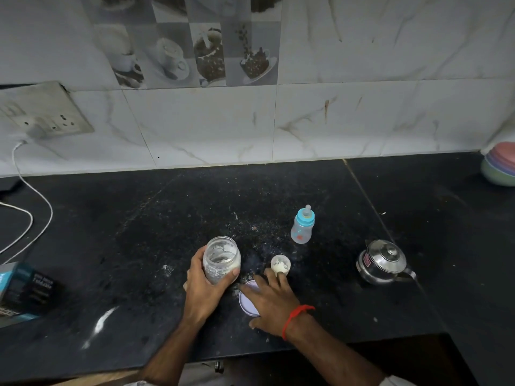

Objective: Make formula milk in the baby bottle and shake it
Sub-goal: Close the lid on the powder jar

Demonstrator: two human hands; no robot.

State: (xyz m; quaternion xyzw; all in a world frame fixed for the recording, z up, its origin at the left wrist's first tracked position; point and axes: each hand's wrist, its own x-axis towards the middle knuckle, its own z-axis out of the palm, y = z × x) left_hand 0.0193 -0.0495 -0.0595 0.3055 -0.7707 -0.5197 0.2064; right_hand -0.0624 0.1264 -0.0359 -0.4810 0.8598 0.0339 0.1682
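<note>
A small baby bottle [302, 227] with a blue collar and teat stands upright on the black counter [139, 218], behind my hands. My left hand [206, 285] is wrapped around an open glass jar [221, 259] smeared with white formula powder. My right hand [274, 299] lies flat over the jar's pale lid [246, 303], fingers spread. Its fingertips touch a small round scoop [281, 264] holding white powder. A steel kettle [383, 261] with its lid on sits to the right.
White powder is spilled on the counter around the jar. A dark box [25, 291] lies at the left edge, below a white cable [33, 196] from a wall socket. Stacked coloured bowls [501, 167] stand at the far right. The tiled wall runs behind.
</note>
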